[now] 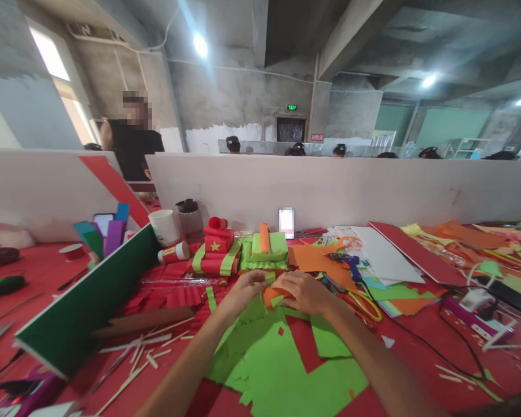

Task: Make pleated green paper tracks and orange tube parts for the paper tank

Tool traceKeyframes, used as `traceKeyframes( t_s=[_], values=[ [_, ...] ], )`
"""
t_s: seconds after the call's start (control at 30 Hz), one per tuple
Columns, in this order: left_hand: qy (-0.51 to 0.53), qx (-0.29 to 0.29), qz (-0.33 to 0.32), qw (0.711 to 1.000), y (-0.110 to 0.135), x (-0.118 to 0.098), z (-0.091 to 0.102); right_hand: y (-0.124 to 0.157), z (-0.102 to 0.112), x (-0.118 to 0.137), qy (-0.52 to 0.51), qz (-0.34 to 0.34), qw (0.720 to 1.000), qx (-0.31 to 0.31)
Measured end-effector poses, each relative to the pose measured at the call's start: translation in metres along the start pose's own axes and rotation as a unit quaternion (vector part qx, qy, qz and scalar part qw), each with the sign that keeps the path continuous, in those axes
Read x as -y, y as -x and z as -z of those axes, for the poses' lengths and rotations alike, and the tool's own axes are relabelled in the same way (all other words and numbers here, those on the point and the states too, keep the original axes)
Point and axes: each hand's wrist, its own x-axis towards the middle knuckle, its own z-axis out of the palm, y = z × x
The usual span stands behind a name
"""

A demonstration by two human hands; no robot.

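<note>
Both of my hands meet over a curved orange paper piece with bits of light green paper on it. My right hand is wrapped over its right side, fingers bent around it. My left hand is closed at its upper left, the fingertips pinching a small green paper strip; the thumb's grip is partly hidden. Below them lies a large torn-edged green paper sheet. Just beyond stands a green paper model with an orange tube on top, beside a red paper model bearing a star.
A glue gun and yellow-handled scissors lie right of my hands. A green board stands on edge at the left. A white cup, a phone and a white partition are behind. A power strip sits at right.
</note>
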Motion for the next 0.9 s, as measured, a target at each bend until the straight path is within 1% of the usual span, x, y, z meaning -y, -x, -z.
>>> traceKeyframes(
  t_s=[0.1, 0.17, 0.4, 0.5, 0.6, 0.67, 0.8, 0.87, 0.9],
  values=[
    [-0.059, 0.010, -0.002, 0.998, -0.002, -0.001, 0.003, 0.000, -0.002, -0.001, -0.002, 0.005, 1.000, 0.000],
    [-0.079, 0.017, -0.007, 0.997, -0.002, -0.002, 0.003, -0.001, -0.003, -0.001, -0.002, 0.010, 1.000, 0.001],
    [-0.054, 0.022, -0.017, 0.998, 0.002, -0.007, -0.002, -0.001, -0.003, -0.001, 0.011, 0.022, 1.000, -0.011],
    [-0.024, 0.033, -0.002, 0.999, 0.006, -0.008, -0.002, -0.001, -0.002, -0.002, 0.015, 0.026, 0.999, -0.012],
    [0.038, 0.068, 0.053, 0.996, 0.012, -0.008, -0.003, -0.001, -0.001, -0.002, 0.017, 0.029, 0.999, -0.012],
    [0.077, 0.079, 0.082, 0.990, 0.014, -0.008, -0.005, -0.001, 0.000, -0.003, 0.015, 0.030, 0.999, -0.018],
    [0.149, 0.044, 0.093, 0.983, 0.011, -0.009, -0.009, -0.001, 0.000, -0.002, 0.002, 0.033, 0.999, -0.028],
    [0.159, 0.033, 0.080, 0.983, 0.008, -0.008, -0.009, -0.001, -0.001, -0.002, -0.005, 0.036, 0.999, -0.026],
    [0.155, 0.036, 0.071, 0.985, 0.007, -0.008, -0.009, -0.001, -0.001, -0.001, -0.008, 0.036, 0.999, -0.024]
  ],
)
